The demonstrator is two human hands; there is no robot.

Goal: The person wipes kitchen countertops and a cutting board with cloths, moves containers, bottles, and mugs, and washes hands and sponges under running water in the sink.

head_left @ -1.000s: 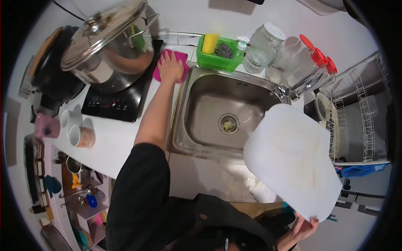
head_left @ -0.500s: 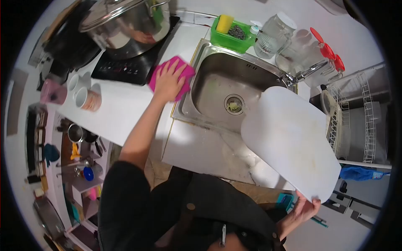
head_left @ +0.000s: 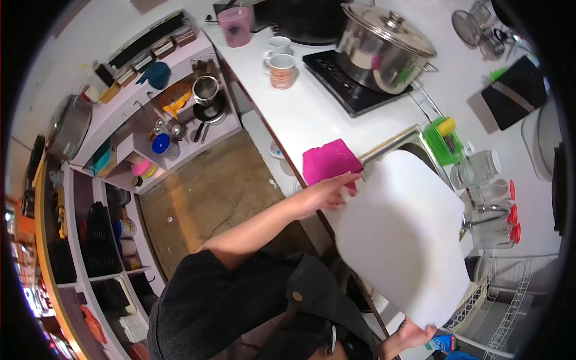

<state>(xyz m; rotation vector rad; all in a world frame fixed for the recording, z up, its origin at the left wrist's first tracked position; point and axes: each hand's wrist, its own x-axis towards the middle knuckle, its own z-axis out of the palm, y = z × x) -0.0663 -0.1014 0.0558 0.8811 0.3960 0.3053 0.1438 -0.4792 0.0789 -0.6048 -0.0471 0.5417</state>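
A large white cutting board (head_left: 405,234) is held up in front of the sink (head_left: 414,144), covering most of it. My right hand (head_left: 413,336) grips the board's lower corner, thumb on its face. My left hand (head_left: 330,193) is beside the board's left edge with fingers stretched out; whether the fingertips touch it I cannot tell. Just behind that hand, a pink cloth (head_left: 330,161) lies on the counter.
A steel pot (head_left: 384,51) stands on a black induction cooktop (head_left: 342,84). Two mugs (head_left: 281,71) are to its left. A green sponge holder (head_left: 443,141), glass jars (head_left: 477,171), the faucet (head_left: 489,213) and a wire dish rack (head_left: 501,306) line the right side.
My left hand has let go of the pink cloth and moved over to the board's edge. The board has been raised nearer, still in my right hand. The view has turned left.
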